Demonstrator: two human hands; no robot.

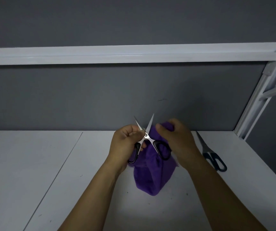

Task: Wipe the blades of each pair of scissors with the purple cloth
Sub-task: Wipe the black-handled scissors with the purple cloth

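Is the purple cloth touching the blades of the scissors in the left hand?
Cannot tell. In the head view the purple cloth bunches behind the open scissors; overlap near the pivot hides any contact; blade tips are bare.

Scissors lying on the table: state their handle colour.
Dark blue handles on those scissors, shown in the head view.

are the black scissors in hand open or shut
Open: the black-handled scissors have blades spread in a V, tips apart, handles splayed.
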